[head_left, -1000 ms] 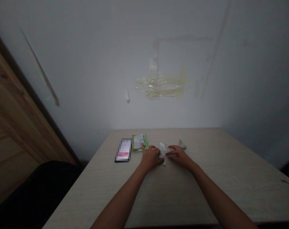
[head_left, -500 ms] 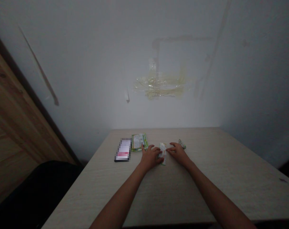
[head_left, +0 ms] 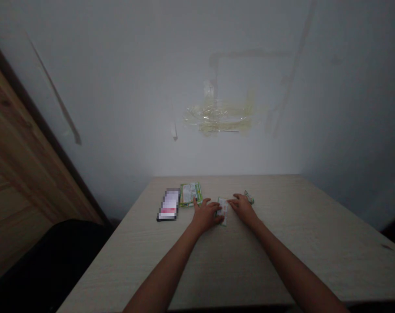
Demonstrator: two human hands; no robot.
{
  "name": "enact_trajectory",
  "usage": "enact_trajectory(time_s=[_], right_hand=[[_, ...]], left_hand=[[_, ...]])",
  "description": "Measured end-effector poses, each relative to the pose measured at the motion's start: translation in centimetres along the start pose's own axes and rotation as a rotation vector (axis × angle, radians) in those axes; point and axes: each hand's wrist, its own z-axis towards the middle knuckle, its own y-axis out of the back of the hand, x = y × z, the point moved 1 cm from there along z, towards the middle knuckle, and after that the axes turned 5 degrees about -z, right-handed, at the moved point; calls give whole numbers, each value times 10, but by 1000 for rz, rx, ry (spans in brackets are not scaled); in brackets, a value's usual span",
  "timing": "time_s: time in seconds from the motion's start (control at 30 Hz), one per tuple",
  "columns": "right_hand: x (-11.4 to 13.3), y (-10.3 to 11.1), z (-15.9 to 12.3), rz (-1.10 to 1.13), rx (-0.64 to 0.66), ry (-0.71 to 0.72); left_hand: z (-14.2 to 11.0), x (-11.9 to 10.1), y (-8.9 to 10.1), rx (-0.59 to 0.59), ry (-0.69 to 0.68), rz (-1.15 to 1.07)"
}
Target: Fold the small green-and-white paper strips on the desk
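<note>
Packet (head_left: 223,210) lies flat between your left hand (head_left: 206,216) and right hand (head_left: 244,209), fingertips at its edges; pinched or not, cannot tell. Handling looks unfinished, remainder unclear. Left of your grip: pouch (head_left: 190,193), then phone (head_left: 169,205); beyond right hand: wrapper (head_left: 249,197).

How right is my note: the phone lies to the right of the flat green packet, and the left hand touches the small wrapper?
One slip: in the head view, the phone lies to the left of the flat green packet. The rest stands: the left hand touches the small wrapper.
</note>
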Motion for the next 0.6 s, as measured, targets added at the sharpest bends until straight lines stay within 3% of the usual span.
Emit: enact_trajectory(time_s=[0.6], right_hand=[[-2, -3, -1, -29, -57, 6]], left_hand=[[-3, -5, 5, -31, 8, -14]])
